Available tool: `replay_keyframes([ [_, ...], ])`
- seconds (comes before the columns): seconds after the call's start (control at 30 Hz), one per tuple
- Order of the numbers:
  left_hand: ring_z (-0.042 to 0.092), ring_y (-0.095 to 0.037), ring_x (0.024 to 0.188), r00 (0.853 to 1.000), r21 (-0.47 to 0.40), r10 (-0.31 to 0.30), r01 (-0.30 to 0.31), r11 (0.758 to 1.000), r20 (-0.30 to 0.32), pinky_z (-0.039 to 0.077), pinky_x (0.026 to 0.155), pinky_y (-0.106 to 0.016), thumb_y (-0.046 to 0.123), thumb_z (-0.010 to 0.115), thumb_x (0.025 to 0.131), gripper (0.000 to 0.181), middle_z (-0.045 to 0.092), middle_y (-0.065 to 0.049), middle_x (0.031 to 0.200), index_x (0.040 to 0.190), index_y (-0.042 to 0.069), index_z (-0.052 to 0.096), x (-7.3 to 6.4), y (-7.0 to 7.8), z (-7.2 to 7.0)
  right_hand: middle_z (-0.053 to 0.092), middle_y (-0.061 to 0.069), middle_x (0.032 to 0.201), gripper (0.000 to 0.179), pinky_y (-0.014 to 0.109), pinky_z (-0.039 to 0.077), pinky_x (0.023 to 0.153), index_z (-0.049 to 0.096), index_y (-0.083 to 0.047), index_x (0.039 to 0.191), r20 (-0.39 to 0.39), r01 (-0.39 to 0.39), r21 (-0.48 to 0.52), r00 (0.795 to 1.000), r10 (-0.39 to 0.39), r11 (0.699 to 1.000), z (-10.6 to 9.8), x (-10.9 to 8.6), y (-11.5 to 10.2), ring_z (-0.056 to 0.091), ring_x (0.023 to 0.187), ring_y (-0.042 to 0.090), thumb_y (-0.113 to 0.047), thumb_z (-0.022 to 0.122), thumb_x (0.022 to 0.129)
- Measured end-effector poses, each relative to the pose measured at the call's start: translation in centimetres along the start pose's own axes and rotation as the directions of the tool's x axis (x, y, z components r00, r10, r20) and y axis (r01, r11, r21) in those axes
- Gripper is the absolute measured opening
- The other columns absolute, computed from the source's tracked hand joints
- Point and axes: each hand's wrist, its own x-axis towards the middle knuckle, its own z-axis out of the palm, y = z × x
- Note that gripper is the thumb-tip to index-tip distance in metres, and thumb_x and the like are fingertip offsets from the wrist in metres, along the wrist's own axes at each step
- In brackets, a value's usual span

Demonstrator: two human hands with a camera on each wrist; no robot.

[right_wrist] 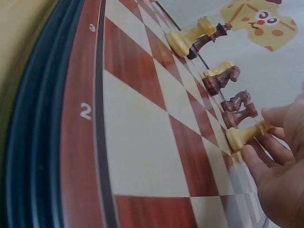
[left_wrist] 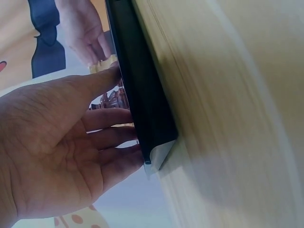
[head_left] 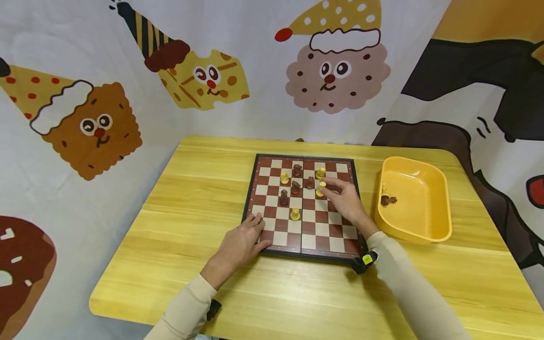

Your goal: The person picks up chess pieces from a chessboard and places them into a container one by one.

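Note:
My right hand [head_left: 345, 200] pinches a yellow chess piece [right_wrist: 237, 137] between thumb and fingers, its base at the board surface. The chessboard [head_left: 316, 243] has brown and cream squares and a dark rim. My left hand [head_left: 241, 240] rests on its near left corner; in the left wrist view the fingers [left_wrist: 111, 137] lie relaxed against the board's edge [left_wrist: 142, 85]. A yellow rook [head_left: 295, 214] stands toward the near side, beyond it a taller dark brown piece [head_left: 284, 197]. Dark knights [head_left: 297, 170], another dark piece [head_left: 310, 182] and yellow pieces [head_left: 284, 177] stand farther back.
A yellow plastic tray [head_left: 442, 212] sits right of the board, with a dark brown chess piece [head_left: 387, 200] and a yellow one [head_left: 384, 189] at its left wall. Beneath everything is a wood-grain table [head_left: 178, 203]. A printed cloth [head_left: 263, 71] hangs behind it.

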Motion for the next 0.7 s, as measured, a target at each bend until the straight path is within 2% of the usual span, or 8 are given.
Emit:
replay_keyframes([
  [0.07,0.045,-0.038,0.138,1.0,-0.01,-0.001,0.001,1.0,-0.004,0.045,0.106,-0.049,0.041,0.069,0.097,0.06,0.048,-0.021,0.15,0.138,-0.003,0.061,-0.07,-0.02,-0.03,0.065,0.017,0.131,0.038,0.042,0.055,0.094,0.066,0.0,0.133,-0.009,-0.011,-0.018,1.0,0.01,1.0,0.48,0.22,0.13,0.062,0.118,0.029,-0.019,0.068,0.101],
  [0.17,0.044,-0.038,0.139,1.0,-0.021,-0.005,0.005,1.0,-0.007,0.045,0.106,-0.049,0.04,0.07,0.097,0.061,0.048,-0.021,0.15,0.138,-0.004,0.06,-0.12,-0.09,-0.02,0.068,0.016,0.124,0.033,0.032,0.056,0.083,0.069,0.001,0.128,-0.033,-0.014,-0.043,0.999,0.013,0.999,1.04,0.4,0.4,0.065,0.109,0.026,-0.019,0.067,0.101],
  [0.27,0.044,-0.037,0.139,1.0,-0.025,-0.011,0.011,1.0,-0.004,0.044,0.107,-0.049,0.04,0.07,0.097,0.061,0.048,-0.021,0.15,0.139,-0.003,0.06,-0.07,-0.05,0.0,0.071,0.016,0.118,0.029,0.02,0.052,0.071,0.071,0.001,0.124,-0.046,-0.01,-0.049,0.999,0.008,0.999,1.19,0.4,0.7,0.066,0.1,0.023,-0.017,0.067,0.101],
  [0.37,0.044,-0.036,0.14,1.0,-0.019,-0.016,0.016,1.0,0.0,0.043,0.108,-0.048,0.04,0.07,0.097,0.061,0.047,-0.02,0.151,0.139,-0.003,0.06,-0.08,-0.01,0.05,0.071,0.016,0.117,0.028,0.015,0.049,0.063,0.072,0.002,0.123,-0.051,-0.002,-0.044,0.999,-0.001,0.999,1.15,0.37,0.83,0.066,0.094,0.022,-0.016,0.067,0.101],
  [0.7,0.044,-0.036,0.139,1.0,-0.017,-0.006,0.006,1.0,-0.01,0.045,0.107,-0.049,0.04,0.069,0.098,0.061,0.048,-0.02,0.15,0.139,-0.003,0.059,-0.05,0.04,0.2,0.072,0.016,0.116,0.029,0.016,0.05,0.065,0.072,0.002,0.123,-0.054,0.003,-0.064,0.999,-0.006,0.998,1.04,0.36,0.75,0.068,0.097,0.022,-0.017,0.066,0.102],
])
